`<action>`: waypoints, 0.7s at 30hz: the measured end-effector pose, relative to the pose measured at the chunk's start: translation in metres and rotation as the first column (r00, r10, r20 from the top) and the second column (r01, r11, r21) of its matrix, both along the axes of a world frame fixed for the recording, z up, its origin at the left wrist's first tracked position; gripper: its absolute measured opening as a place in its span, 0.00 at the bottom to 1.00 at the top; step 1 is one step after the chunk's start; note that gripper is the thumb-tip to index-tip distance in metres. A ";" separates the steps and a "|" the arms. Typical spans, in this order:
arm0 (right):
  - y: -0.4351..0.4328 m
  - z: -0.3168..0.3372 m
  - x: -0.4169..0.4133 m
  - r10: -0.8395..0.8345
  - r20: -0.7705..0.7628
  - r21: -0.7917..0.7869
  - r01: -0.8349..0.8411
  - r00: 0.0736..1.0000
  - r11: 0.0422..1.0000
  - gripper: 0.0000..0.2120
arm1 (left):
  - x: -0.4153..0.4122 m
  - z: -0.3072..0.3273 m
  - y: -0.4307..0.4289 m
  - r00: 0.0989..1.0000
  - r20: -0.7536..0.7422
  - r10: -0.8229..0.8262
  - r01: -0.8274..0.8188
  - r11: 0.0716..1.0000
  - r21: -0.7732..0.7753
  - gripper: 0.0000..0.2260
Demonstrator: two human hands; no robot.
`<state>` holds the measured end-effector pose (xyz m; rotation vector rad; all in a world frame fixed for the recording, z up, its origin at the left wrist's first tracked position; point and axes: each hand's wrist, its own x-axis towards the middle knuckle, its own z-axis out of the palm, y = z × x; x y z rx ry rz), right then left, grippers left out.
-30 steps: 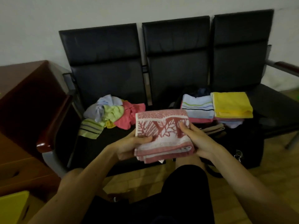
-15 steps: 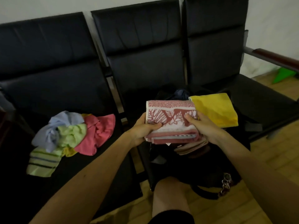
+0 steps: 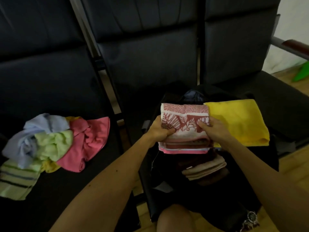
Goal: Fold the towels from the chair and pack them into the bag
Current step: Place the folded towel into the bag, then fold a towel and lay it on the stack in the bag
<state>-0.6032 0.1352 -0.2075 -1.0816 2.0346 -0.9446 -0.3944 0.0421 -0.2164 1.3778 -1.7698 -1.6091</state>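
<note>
A folded red-and-white leaf-patterned towel point(image 3: 184, 118) lies on top of a stack of folded towels over the open black bag point(image 3: 234, 195). My left hand point(image 3: 159, 130) grips its left edge with the thumb on top. My right hand point(image 3: 213, 129) grips its right edge the same way. A folded yellow towel point(image 3: 239, 121) lies just to the right, on another stack. Folded beige towels point(image 3: 204, 168) show lower down inside the bag. A loose heap of unfolded towels point(image 3: 50, 141), blue, green, pink and striped, lies on the left seat.
Three joined black chairs point(image 3: 147, 52) stand against a white wall. A wooden armrest point(image 3: 296, 48) sticks out at the right. A green object point(image 3: 301, 74) lies on the wooden floor at the far right. My bare knee point(image 3: 175, 218) is below the bag.
Both hands have carried the folded patterned towel forward and down onto the stack over the bag, covering the striped towel that topped it. The camera has moved closer and to the right.
</note>
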 end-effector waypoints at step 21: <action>0.073 0.043 0.324 0.315 -0.073 -0.233 -0.323 0.946 0.917 0.13 | 0.327 0.064 0.131 0.867 0.215 0.449 -0.155 0.654 -0.741 0.06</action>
